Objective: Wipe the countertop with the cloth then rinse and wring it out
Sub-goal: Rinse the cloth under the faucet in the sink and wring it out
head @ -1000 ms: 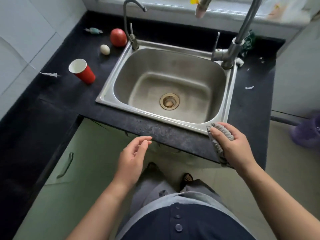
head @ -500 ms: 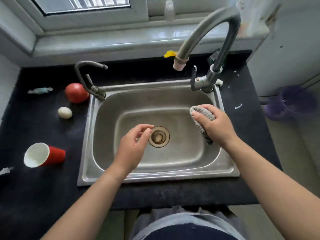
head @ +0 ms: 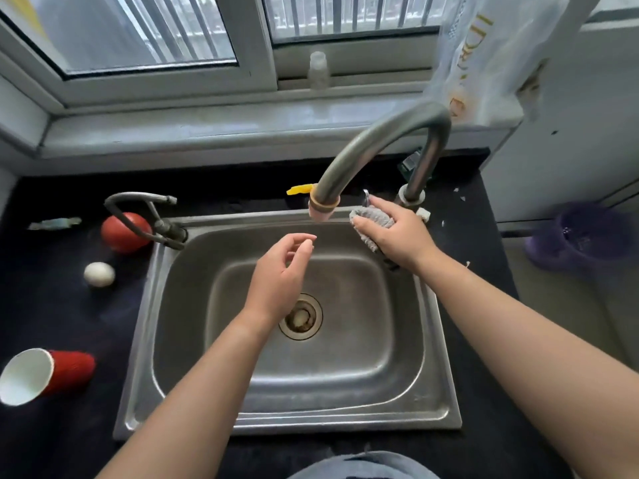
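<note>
A grey knitted cloth (head: 371, 221) is bunched in my right hand (head: 397, 233), which is at the tap's lever by the base of the tall curved tap (head: 387, 133), at the sink's back right corner. My left hand (head: 280, 274) hovers over the steel sink (head: 439, 371), fingers loosely apart and holding nothing, just below and left of the tap's pink spout (head: 322, 210). No water is visible running. The dark countertop (head: 62, 316) surrounds the sink.
On the left counter lie a tipped red paper cup (head: 45, 375), a white egg (head: 99, 274), a red tomato (head: 125, 232) and a small second tap (head: 145, 216). A window sill with a small bottle (head: 318, 70) runs behind. A purple bin (head: 584, 236) stands at the right.
My right hand carried the cloth from the counter's front edge up over the sink to the tap's base. My left hand moved over the basin toward the spout. My view tilted up.
</note>
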Tool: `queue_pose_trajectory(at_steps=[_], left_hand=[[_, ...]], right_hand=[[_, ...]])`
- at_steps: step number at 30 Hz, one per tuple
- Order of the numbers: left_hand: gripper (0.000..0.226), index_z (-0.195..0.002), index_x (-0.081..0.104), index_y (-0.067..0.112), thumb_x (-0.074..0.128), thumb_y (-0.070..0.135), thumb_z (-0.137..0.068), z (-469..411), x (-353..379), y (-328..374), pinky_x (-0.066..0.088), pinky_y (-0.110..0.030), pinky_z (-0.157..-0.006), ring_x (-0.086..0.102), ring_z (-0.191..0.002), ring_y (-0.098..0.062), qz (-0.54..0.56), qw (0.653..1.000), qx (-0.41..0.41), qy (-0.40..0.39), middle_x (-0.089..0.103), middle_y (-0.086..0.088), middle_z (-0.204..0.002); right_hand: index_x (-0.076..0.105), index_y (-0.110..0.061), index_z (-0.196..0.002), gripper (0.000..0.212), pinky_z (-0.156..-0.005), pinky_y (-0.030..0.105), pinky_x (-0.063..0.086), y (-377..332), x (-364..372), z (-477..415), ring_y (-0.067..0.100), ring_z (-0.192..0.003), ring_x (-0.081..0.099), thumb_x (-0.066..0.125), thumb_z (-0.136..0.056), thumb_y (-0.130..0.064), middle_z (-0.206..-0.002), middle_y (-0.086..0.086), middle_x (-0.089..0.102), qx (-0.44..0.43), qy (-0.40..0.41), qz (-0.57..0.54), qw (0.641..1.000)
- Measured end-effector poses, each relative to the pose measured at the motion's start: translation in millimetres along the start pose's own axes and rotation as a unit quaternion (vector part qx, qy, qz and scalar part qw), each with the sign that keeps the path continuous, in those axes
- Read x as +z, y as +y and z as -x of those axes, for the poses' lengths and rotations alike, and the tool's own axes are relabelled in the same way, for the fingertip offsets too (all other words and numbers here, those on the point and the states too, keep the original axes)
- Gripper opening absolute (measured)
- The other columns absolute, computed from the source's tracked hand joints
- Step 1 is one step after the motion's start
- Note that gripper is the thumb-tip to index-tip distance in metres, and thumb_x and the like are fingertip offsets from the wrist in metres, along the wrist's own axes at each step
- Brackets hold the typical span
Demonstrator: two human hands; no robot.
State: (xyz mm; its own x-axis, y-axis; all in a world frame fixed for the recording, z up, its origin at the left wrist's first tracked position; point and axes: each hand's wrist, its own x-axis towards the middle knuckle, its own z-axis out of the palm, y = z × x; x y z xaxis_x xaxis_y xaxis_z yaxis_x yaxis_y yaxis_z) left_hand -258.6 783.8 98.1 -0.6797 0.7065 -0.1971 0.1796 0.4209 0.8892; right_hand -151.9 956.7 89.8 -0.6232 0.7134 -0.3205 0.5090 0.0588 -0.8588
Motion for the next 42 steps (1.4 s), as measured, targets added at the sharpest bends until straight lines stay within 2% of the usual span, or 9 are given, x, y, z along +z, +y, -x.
queue_pose_trajectory(at_steps=[2, 5, 14, 17, 21, 26, 32, 37, 42], left_hand=[[0.020, -0.095, 0.061, 0.038, 0.044, 0.042, -0.086, -2.2, 4.6, -2.3, 0.045, -0.013, -0.077, 0.062, -0.092, -0.004, 0.003, 1.000, -0.004, 0.004, 0.067, 0.014, -0.094], [0.020, -0.094, 0.061, 0.039, 0.044, 0.043, -0.085, -5.0, 8.4, -7.1, 0.047, -0.019, -0.082, 0.062, -0.094, -0.004, 0.006, 1.000, -0.013, 0.010, 0.068, 0.014, -0.094], [0.018, -0.097, 0.062, 0.035, 0.046, 0.038, -0.090, -8.6, 9.2, -11.1, 0.044, -0.013, -0.075, 0.061, -0.090, -0.003, 0.002, 0.999, -0.020, 0.027, 0.068, 0.012, -0.092], [0.016, -0.101, 0.062, 0.034, 0.048, 0.035, -0.093, -8.0, 8.7, -13.7, 0.044, -0.014, -0.078, 0.061, -0.097, -0.003, -0.002, 1.000, -0.023, 0.017, 0.067, 0.013, -0.098], [0.014, -0.105, 0.060, 0.033, 0.052, 0.032, -0.094, -4.3, 7.1, -13.4, 0.041, -0.004, -0.073, 0.060, -0.094, 0.002, -0.002, 1.000, -0.026, -0.004, 0.066, 0.014, -0.100], [0.027, -0.113, 0.058, 0.025, 0.055, 0.037, -0.089, 0.8, 11.0, -20.3, 0.049, -0.023, -0.082, 0.063, -0.094, -0.002, 0.035, 0.998, -0.042, -0.023, 0.068, 0.011, -0.100], [0.015, -0.102, 0.061, 0.025, 0.060, 0.017, -0.090, 4.4, 5.8, -27.5, 0.053, -0.036, -0.086, 0.065, -0.091, -0.011, -0.013, 0.999, -0.042, 0.009, 0.068, 0.008, -0.094], [0.007, -0.097, 0.061, 0.022, 0.054, 0.020, -0.094, 6.3, 2.8, -26.2, 0.051, -0.027, -0.076, 0.061, -0.084, -0.007, -0.019, 0.998, -0.041, 0.041, 0.065, 0.010, -0.088], [0.010, -0.097, 0.055, 0.016, 0.051, 0.026, -0.095, 1.8, 4.9, -22.2, 0.047, -0.022, -0.066, 0.059, -0.079, -0.010, 0.012, 0.994, -0.080, 0.071, 0.061, 0.007, -0.085]], right_hand=[[0.051, -0.026, -0.132, 0.064, -0.103, 0.025, 0.040, 1.6, 1.8, -2.2, 0.005, -0.116, 0.055, 0.071, -0.075, -0.046, -0.129, -0.009, 0.058, -0.004, -0.004, -0.005, 1.000], [0.048, -0.029, -0.135, 0.063, -0.089, 0.007, 0.035, 0.7, 3.0, -1.4, 0.001, -0.112, 0.053, 0.069, -0.078, -0.045, -0.127, -0.013, 0.057, -0.017, -0.022, 0.023, 0.999], [0.044, -0.030, -0.137, 0.064, -0.098, 0.013, 0.027, 6.1, 13.7, 1.3, 0.003, -0.126, 0.044, 0.068, -0.079, -0.044, -0.139, -0.010, 0.050, -0.017, -0.050, 0.025, 0.998], [0.047, -0.029, -0.134, 0.059, -0.099, 0.021, 0.037, 8.7, 20.2, 8.5, 0.005, -0.115, 0.052, 0.066, -0.080, -0.045, -0.124, -0.010, 0.057, -0.008, 0.006, -0.020, 1.000], [0.056, -0.020, -0.103, 0.022, -0.079, 0.028, 0.048, 4.7, 35.3, 20.2, 0.013, -0.089, 0.059, 0.058, -0.088, -0.035, -0.095, -0.004, 0.063, 0.016, 0.012, -0.082, 0.996], [0.060, -0.017, -0.096, 0.013, -0.081, 0.033, 0.051, -0.2, 56.2, 23.0, 0.014, -0.086, 0.061, 0.057, -0.089, -0.026, -0.091, -0.001, 0.065, 0.019, -0.021, -0.108, 0.994], [0.066, -0.019, -0.093, 0.014, -0.056, 0.022, 0.040, 6.7, 56.9, 25.9, 0.006, -0.063, 0.053, 0.058, -0.088, -0.028, -0.072, -0.008, 0.062, 0.043, -0.080, -0.136, 0.986], [0.067, -0.025, -0.090, 0.008, -0.078, 0.028, 0.050, 26.5, 51.6, 21.3, 0.012, -0.088, 0.062, 0.063, -0.085, -0.030, -0.091, -0.003, 0.068, 0.036, -0.070, -0.017, 0.997], [0.063, -0.024, -0.097, 0.021, -0.079, 0.030, 0.053, 31.3, 53.2, 30.0, 0.016, -0.089, 0.063, 0.073, -0.078, -0.027, -0.096, -0.006, 0.065, 0.011, -0.089, -0.005, 0.996]])
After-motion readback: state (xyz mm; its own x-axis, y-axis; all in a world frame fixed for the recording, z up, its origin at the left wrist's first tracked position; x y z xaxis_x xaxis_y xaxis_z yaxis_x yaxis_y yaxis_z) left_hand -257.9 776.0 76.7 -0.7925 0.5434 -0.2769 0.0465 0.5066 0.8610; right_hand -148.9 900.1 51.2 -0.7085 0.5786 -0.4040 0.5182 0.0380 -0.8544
